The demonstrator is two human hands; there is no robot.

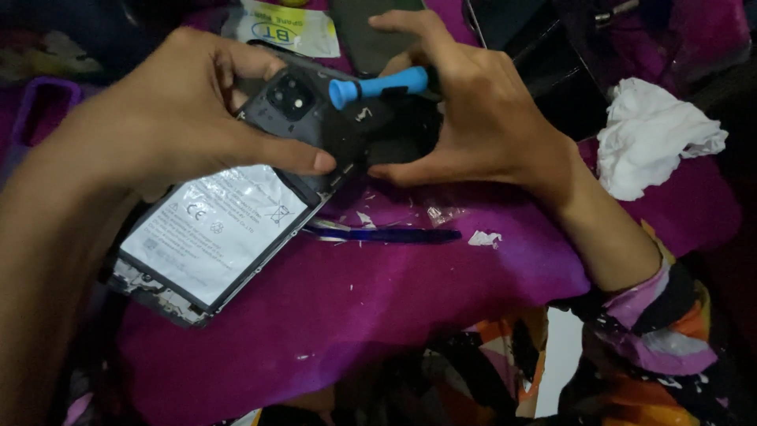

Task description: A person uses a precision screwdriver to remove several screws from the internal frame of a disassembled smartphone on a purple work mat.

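An opened phone (229, 229) with its flat silvery battery exposed lies diagonally on magenta cloth (378, 292), camera end upper right, left hand (181, 110) pinching it, right hand (465, 110) gripping a blue-handled screwdriver (378, 85)

Crumpled white tissue (654, 138), blue pen (386, 234), perhaps a sachet (282, 28), on magenta cloth (355, 300).

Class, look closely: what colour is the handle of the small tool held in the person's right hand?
Light blue handle, held in the right hand; the head view shows it.
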